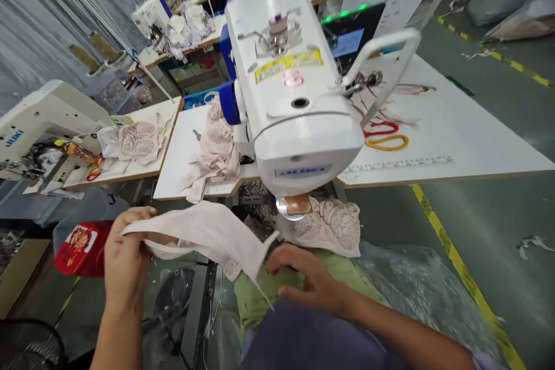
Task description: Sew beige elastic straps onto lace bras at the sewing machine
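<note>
Purple clothing point(312, 338) nearest the lens, bottom centre, with green cloth point(347, 272) just beyond it. Left hand point(128, 243), raised at left: grasping one end of the pale cloth point(212, 231), pinched between thumb and fingers. Cloth is held in the air in front of the table, arching rightward from the grip; far end narrows and droops near the right hand point(307, 277). Right hand: fingers loosely curved, thumb apart, nothing seen between them; contact with the cloth's tip cannot be told.

Lace point(338, 225) lies below the head of the white machine point(299, 115), above the green cloth. Whether lace and pale cloth are joined: cannot tell.

Table point(468, 133), white top: lace pile point(217, 144) left of machine; to the right, scissors point(388, 141) with red and yellow handles, near a ruler scale point(403, 166) along the front edge. Screen point(351, 40) behind machine, green lights along its top. Far left: second machine point(47, 121); red container point(82, 248) beside the left hand, lower down.
</note>
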Action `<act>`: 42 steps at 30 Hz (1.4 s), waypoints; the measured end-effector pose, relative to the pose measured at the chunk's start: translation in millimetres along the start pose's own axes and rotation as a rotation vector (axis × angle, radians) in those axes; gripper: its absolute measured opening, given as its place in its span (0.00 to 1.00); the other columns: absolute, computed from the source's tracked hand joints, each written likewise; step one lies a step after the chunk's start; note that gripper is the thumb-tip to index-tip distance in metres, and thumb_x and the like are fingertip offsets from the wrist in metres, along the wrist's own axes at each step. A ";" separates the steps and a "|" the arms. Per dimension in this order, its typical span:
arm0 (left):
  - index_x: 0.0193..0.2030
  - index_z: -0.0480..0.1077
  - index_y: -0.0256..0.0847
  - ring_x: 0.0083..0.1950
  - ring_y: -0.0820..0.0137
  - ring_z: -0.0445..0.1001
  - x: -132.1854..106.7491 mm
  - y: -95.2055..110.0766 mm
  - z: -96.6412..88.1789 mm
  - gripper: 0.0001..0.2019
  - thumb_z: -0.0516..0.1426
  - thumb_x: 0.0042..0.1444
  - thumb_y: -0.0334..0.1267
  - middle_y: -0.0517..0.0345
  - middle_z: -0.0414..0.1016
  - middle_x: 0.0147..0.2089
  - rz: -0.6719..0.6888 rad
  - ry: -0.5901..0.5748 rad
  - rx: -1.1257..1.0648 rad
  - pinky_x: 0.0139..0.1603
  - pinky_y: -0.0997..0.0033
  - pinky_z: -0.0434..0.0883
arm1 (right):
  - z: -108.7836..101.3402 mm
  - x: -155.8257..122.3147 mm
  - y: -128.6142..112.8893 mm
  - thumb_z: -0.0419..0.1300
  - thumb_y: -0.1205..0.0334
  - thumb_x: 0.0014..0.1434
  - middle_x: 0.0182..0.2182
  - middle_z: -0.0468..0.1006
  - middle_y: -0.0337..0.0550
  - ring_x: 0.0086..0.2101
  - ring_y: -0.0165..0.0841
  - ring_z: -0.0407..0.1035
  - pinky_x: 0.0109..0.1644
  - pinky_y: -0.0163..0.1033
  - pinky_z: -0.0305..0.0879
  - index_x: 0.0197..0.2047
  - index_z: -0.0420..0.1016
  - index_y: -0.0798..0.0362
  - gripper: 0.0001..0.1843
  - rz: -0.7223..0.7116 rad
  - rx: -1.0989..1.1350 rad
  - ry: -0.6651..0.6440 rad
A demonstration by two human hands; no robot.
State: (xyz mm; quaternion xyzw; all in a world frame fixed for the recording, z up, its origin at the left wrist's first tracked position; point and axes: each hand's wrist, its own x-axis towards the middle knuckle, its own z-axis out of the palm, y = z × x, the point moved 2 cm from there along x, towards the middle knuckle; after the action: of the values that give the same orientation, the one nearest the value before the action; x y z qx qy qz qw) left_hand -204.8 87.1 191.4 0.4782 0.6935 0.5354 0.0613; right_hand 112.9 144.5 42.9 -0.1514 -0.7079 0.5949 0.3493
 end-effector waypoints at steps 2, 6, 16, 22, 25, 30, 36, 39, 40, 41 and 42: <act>0.31 0.64 0.41 0.48 0.66 0.72 -29.4 2.0 22.8 0.06 0.58 0.58 0.35 0.57 0.69 0.39 0.021 -0.149 0.012 0.51 0.64 0.70 | 8.1 4.5 4.3 0.64 0.42 0.58 0.39 0.74 0.45 0.40 0.36 0.70 0.46 0.40 0.67 0.43 0.72 0.52 0.22 0.071 0.048 0.071; 0.37 0.67 0.43 0.50 0.64 0.74 -79.1 0.5 62.1 0.05 0.55 0.58 0.29 0.56 0.71 0.40 0.389 -0.371 0.184 0.59 0.53 0.67 | 13.9 4.5 28.5 0.61 0.31 0.54 0.51 0.71 0.52 0.49 0.42 0.68 0.54 0.46 0.66 0.58 0.66 0.53 0.40 0.301 0.172 0.036; 0.37 0.71 0.41 0.45 0.68 0.75 -188.6 -9.5 148.2 0.09 0.57 0.56 0.22 0.57 0.77 0.36 0.862 -0.547 0.129 0.61 0.55 0.67 | -34.8 -32.1 80.3 0.70 0.37 0.46 0.37 0.77 0.43 0.40 0.37 0.70 0.47 0.42 0.66 0.45 0.75 0.55 0.33 0.789 0.527 0.132; 0.60 0.66 0.49 0.65 0.54 0.65 -191.6 -21.3 167.9 0.25 0.62 0.57 0.48 0.45 0.66 0.64 0.202 -1.124 -0.060 0.63 0.49 0.66 | -61.0 -65.4 84.3 0.72 0.45 0.49 0.35 0.77 0.41 0.37 0.31 0.69 0.41 0.34 0.65 0.42 0.76 0.55 0.25 0.781 0.676 0.378; 0.67 0.58 0.49 0.71 0.55 0.58 -167.1 -35.8 190.5 0.27 0.56 0.63 0.48 0.44 0.60 0.69 -0.098 -0.884 -0.181 0.68 0.48 0.59 | -66.8 -75.9 73.6 0.74 0.46 0.45 0.32 0.75 0.38 0.32 0.28 0.68 0.35 0.31 0.63 0.40 0.76 0.53 0.25 0.794 0.781 0.443; 0.56 0.70 0.40 0.53 0.56 0.74 -149.7 -38.1 254.6 0.29 0.58 0.57 0.60 0.44 0.75 0.52 -0.413 -1.065 -0.536 0.53 0.58 0.71 | -66.7 -79.5 49.1 0.71 0.45 0.50 0.31 0.73 0.38 0.31 0.27 0.66 0.33 0.31 0.60 0.39 0.74 0.54 0.24 0.810 0.771 0.370; 0.26 0.64 0.40 0.26 0.75 0.59 -150.2 -16.6 259.9 0.20 0.57 0.61 0.53 0.65 0.58 0.24 -0.472 -0.968 -0.446 0.27 0.75 0.59 | -89.1 -81.3 29.1 0.63 0.46 0.61 0.31 0.70 0.37 0.31 0.27 0.64 0.36 0.33 0.60 0.38 0.72 0.55 0.19 0.681 0.401 0.186; 0.26 0.64 0.40 0.25 0.75 0.57 -152.1 -5.5 251.1 0.19 0.57 0.61 0.51 0.65 0.57 0.23 -0.465 -0.959 -0.383 0.26 0.74 0.57 | -102.0 -69.9 18.5 0.63 0.49 0.61 0.40 0.74 0.41 0.40 0.31 0.69 0.47 0.38 0.66 0.47 0.72 0.53 0.18 0.576 0.176 0.163; 0.26 0.65 0.40 0.25 0.74 0.58 -152.3 -1.8 249.1 0.18 0.57 0.61 0.51 0.65 0.57 0.23 -0.458 -0.966 -0.366 0.26 0.74 0.57 | -105.1 -64.1 15.4 0.64 0.49 0.61 0.44 0.74 0.43 0.44 0.32 0.70 0.50 0.40 0.66 0.49 0.72 0.52 0.19 0.546 0.131 0.178; 0.26 0.65 0.41 0.25 0.74 0.58 -152.2 1.8 247.6 0.18 0.57 0.61 0.50 0.65 0.58 0.23 -0.447 -0.972 -0.350 0.26 0.74 0.57 | -107.3 -58.0 13.0 0.64 0.50 0.60 0.46 0.75 0.44 0.46 0.33 0.70 0.52 0.41 0.66 0.51 0.71 0.52 0.20 0.525 0.103 0.194; 0.26 0.64 0.41 0.25 0.74 0.58 -151.8 5.2 246.5 0.18 0.57 0.61 0.50 0.65 0.58 0.23 -0.433 -0.975 -0.334 0.26 0.74 0.57 | -108.7 -51.8 11.2 0.64 0.50 0.60 0.46 0.75 0.45 0.46 0.33 0.70 0.53 0.41 0.67 0.51 0.71 0.52 0.20 0.511 0.094 0.205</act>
State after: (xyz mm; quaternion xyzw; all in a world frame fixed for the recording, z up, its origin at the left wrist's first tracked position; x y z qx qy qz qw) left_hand 26.8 144.8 27.5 0.5009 0.5728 0.3300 0.5586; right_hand 220.8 194.7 21.2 -0.3680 -0.5793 0.6775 0.2646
